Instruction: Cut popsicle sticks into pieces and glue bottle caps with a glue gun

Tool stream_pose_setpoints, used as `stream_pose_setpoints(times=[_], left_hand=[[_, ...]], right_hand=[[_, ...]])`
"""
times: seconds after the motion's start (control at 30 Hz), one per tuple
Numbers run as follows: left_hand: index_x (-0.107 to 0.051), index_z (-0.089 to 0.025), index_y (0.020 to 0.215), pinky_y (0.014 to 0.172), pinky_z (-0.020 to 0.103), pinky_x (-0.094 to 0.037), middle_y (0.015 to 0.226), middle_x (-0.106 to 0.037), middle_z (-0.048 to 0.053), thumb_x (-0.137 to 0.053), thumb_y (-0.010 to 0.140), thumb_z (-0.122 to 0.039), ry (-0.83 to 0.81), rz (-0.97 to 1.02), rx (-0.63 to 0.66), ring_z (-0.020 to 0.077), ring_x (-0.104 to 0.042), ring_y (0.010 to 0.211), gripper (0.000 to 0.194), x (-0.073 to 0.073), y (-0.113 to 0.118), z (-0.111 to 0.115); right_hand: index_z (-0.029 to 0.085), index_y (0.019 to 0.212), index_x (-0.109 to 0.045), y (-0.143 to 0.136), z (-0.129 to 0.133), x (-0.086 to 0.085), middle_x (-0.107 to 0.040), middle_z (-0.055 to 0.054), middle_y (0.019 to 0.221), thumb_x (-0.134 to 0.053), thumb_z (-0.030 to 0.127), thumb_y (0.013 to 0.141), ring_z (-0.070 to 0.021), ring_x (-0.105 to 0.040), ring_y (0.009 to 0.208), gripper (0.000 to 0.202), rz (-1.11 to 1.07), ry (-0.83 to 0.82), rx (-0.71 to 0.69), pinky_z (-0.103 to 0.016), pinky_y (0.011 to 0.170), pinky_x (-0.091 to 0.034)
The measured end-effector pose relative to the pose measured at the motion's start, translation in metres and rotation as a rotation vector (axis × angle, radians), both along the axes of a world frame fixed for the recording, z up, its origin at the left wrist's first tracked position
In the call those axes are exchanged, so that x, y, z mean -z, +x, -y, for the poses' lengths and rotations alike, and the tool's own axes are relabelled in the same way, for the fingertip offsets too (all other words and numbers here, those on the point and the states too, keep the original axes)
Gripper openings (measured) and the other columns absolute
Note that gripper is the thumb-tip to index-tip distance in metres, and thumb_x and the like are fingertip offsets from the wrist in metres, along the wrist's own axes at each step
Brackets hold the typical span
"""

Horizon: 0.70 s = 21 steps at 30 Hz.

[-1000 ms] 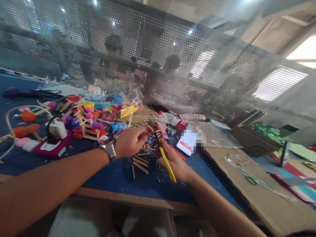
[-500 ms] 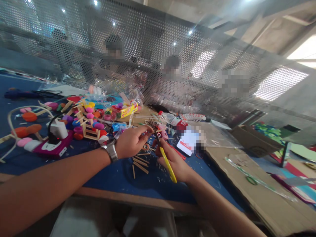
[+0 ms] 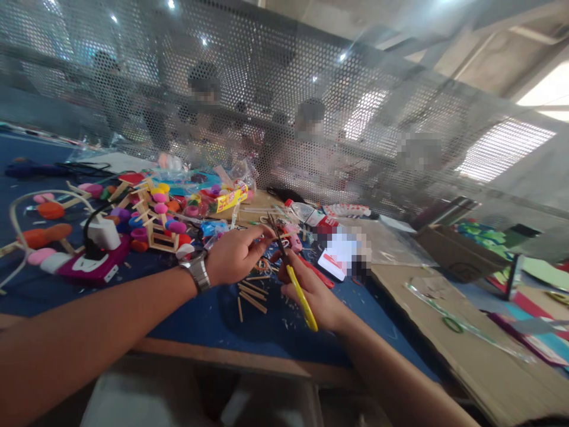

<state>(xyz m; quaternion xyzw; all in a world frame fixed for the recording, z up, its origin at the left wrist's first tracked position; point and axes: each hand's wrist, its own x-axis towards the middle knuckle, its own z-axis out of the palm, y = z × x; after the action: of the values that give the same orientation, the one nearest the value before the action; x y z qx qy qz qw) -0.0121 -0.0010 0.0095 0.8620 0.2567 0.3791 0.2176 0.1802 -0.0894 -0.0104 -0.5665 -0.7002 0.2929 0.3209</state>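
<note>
Right hand [image 3: 313, 293] gripping yellow scissors [image 3: 303, 299]; left hand [image 3: 231, 255] pinched together, contents unclear; blue tabletop [image 3: 249, 335] between sticks [image 3: 254, 302], front edge [image 3: 231, 359].

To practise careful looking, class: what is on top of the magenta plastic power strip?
A white block-shaped adapter and a black corded plug sit on the magenta plastic power strip. The surface they cover cannot be seen.

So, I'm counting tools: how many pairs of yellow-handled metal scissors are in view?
1 for certain: the yellow-handled metal scissors in the person's right hand. A yellowish loop by the picture's right edge is too unclear to tell, and others may be hidden.
</note>
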Motion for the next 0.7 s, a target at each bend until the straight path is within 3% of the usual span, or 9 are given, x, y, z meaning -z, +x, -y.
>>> stream_pose_setpoints(times=[0.3, 0.57, 0.7], left_hand=[[-0.067, -0.020, 0.107, 0.062, 0.026, -0.043, 0.078, -0.073, 0.002, -0.048, 0.098, -0.029, 0.022, -0.030, -0.033, 0.0164, -0.065, 0.066, 0.023, -0.0020, -0.0007, 0.0014], [-0.067, -0.019, 0.104, 0.057, 0.026, -0.038, 0.071, -0.070, 0.001, -0.049, 0.097, -0.027, 0.012, -0.026, -0.040, 0.0154, -0.061, 0.059, 0.022, -0.0028, 0.0006, 0.0019], [-0.067, -0.019, 0.106, 0.060, 0.027, -0.041, 0.074, -0.071, 0.002, -0.048, 0.097, -0.027, 0.008, -0.028, -0.023, 0.0168, -0.064, 0.064, 0.023, -0.0025, -0.0004, 0.0018]], right_hand=[[0.019, 0.141, -0.049, -0.0013, 0.0001, -0.0007, -0.059, -0.001, 0.084, -0.051, 0.018, 0.072, -0.0193, -0.054, 0.076, 0.069, -0.002, 0.012, -0.002, -0.032, 0.073, -0.049], [0.018, 0.144, -0.045, -0.0019, -0.0002, 0.0012, -0.064, -0.006, 0.097, -0.052, 0.021, 0.071, -0.0231, -0.058, 0.086, 0.073, -0.019, 0.009, -0.010, -0.037, 0.082, -0.048], [0.019, 0.143, -0.047, -0.0013, -0.0008, 0.0028, -0.063, -0.004, 0.092, -0.051, 0.021, 0.070, -0.0217, -0.056, 0.081, 0.072, -0.032, 0.006, -0.006, -0.036, 0.081, -0.048]])
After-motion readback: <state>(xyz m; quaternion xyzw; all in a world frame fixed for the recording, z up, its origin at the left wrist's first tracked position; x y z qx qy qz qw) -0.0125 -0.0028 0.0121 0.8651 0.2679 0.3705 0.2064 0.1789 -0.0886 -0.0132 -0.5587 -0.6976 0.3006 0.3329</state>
